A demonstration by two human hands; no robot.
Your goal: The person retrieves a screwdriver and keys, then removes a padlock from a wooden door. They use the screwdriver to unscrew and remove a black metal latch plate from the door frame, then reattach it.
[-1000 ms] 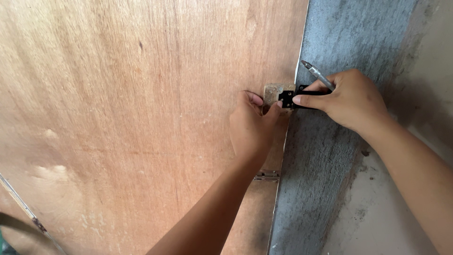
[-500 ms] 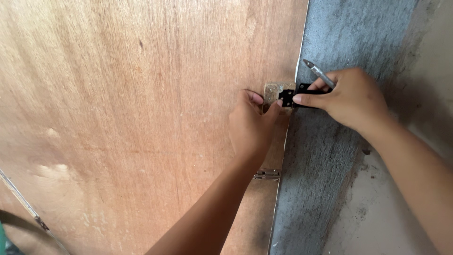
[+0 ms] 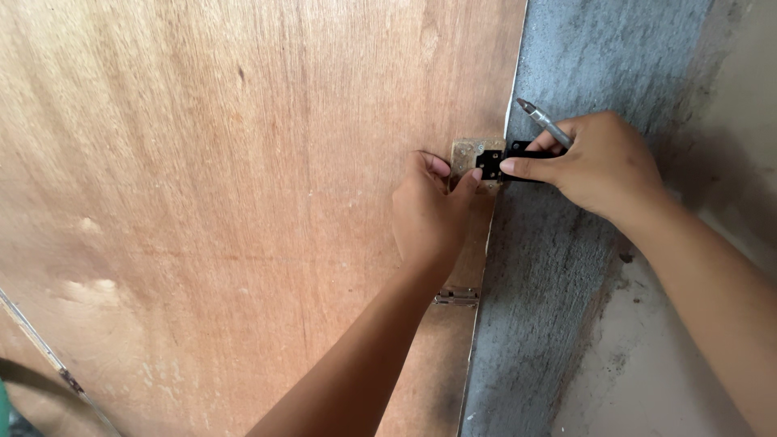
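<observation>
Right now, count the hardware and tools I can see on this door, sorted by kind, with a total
Black hinges: 1, under the right hand and left hand
Silver hinges: 1
Screwdrivers: 1, in the right hand
Small wood blocks: 1
Total: 4

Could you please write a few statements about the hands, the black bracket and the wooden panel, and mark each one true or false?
1. The right hand holds a metal-tipped tool while a finger presses on the black bracket. True.
2. The left hand lies flat in the middle of the wooden panel, far from the bracket. False: its fingers are at the panel's right edge, beside the bracket.
3. A small silver hinge sits on the panel edge below the left hand. True.
4. The surface right of the panel is red brick. False: it is a grey rough wall.
</observation>
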